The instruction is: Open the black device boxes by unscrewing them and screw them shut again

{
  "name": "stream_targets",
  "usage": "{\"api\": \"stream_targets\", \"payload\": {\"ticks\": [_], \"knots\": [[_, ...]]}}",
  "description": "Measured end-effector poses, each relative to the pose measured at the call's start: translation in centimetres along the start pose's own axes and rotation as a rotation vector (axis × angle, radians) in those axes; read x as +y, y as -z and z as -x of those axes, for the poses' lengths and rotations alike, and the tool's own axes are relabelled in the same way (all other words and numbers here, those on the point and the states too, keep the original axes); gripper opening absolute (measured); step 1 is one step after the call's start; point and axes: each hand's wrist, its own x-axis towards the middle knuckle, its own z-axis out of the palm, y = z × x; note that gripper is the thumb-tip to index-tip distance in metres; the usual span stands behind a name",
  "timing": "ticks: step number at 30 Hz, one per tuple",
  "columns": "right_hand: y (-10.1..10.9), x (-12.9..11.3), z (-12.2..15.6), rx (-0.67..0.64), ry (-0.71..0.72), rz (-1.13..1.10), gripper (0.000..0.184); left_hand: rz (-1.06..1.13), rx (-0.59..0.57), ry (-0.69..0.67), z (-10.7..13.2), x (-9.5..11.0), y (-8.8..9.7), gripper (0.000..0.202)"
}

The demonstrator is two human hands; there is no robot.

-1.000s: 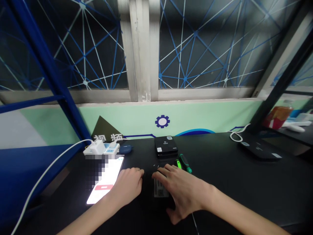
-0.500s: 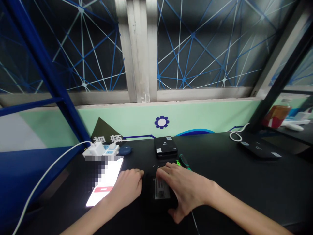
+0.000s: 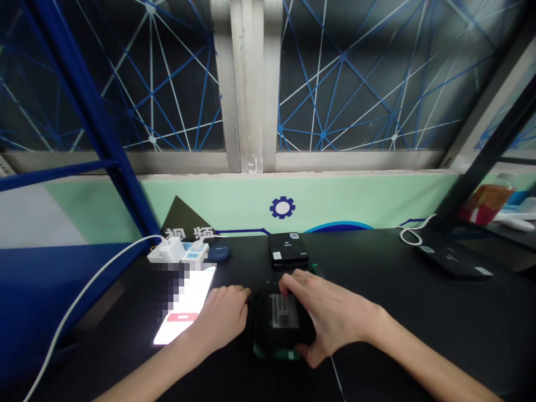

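The right hand [image 3: 333,314] grips the right side of the black cover [image 3: 267,326] — the left hand [image 3: 226,310] curls near its left side, palm hidden, so I can't tell its hold.

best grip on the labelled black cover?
Probably the far edge and near right corner, coming from the right and above: the labelled black cover is broad and shallow, and the right hand spans it that way. Keep the thumb high; a green piece shows below the near edge.
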Motion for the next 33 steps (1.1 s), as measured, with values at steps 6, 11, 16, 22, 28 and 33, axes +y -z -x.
{"api": "stream_targets", "payload": {"ticks": [6, 11, 16, 22, 28, 33], "knots": [[0.9, 1.8, 0.0, 0.106, -0.077, 0.002, 0.061, -0.029, 0.032, -0.031, 0.0, -0.3, -0.4, 0.025], [1.0, 3.7, -0.7, 0.167, -0.095, -0.014, 0.06, -0.055, 0.055, -0.043, 0.1, -0.4, -0.7, 0.023], [1.1, 5.2, -2.0, 0.273, -0.036, 0.033, 0.054, -0.076, 0.048, -0.053, 0.2, -0.3, -0.5, 0.022], [0.7, 7.5, -4.1, 0.352, -0.04, 0.08, 0.052, -0.071, 0.055, -0.049, 0.2, -0.4, -0.6, 0.022], [-0.6, 9.4, -4.9, 0.387, -0.073, 0.076, 0.054, -0.061, 0.047, -0.041, 0.0, -0.2, -0.4, 0.022], [-1.0, 9.5, -4.8, 0.402, -0.085, 0.081, 0.05, -0.067, 0.019, -0.041, 0.1, -0.1, -0.2, 0.02]]}}
